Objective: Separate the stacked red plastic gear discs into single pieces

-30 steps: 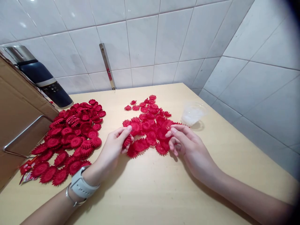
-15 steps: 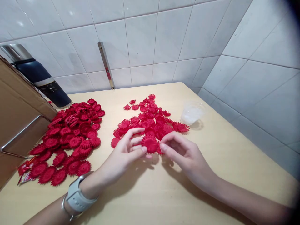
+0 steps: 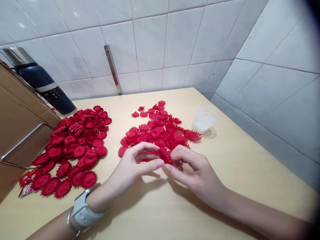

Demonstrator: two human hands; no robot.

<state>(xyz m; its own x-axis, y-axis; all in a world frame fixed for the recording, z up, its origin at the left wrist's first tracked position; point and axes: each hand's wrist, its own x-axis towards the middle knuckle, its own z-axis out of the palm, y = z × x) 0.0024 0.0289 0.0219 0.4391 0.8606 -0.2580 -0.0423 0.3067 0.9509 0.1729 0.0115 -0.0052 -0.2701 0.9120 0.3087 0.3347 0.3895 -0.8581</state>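
Observation:
Between my two hands is a red fringed flower (image 3: pixel 165 155), tilted with its petals up. My left hand (image 3: pixel 140 160) grips its left side with thumb and fingers. From the right, my right hand (image 3: pixel 193 165) pinches its lower edge, thumb close to the left thumb. The fingertips behind the flower are partly hidden. Just beyond the hands lies a loose pile of red flowers (image 3: pixel 160 128) on the light wooden table (image 3: pixel 160 210). A larger heap of red flowers (image 3: pixel 80 150) is at the left.
A clear plastic cup (image 3: pixel 203 121) with something white lies right of the pile. At the left stand a cardboard box (image 3: pixel 22 123) and a dark blue bottle (image 3: pixel 47 83). A red packet (image 3: pixel 27 178) is by the heap. Behind is a tiled wall (image 3: pixel 152 40).
The flower has turned from facing up to a tilted, edge-on position. My hands have come closer together, and my left fingers have bent inward.

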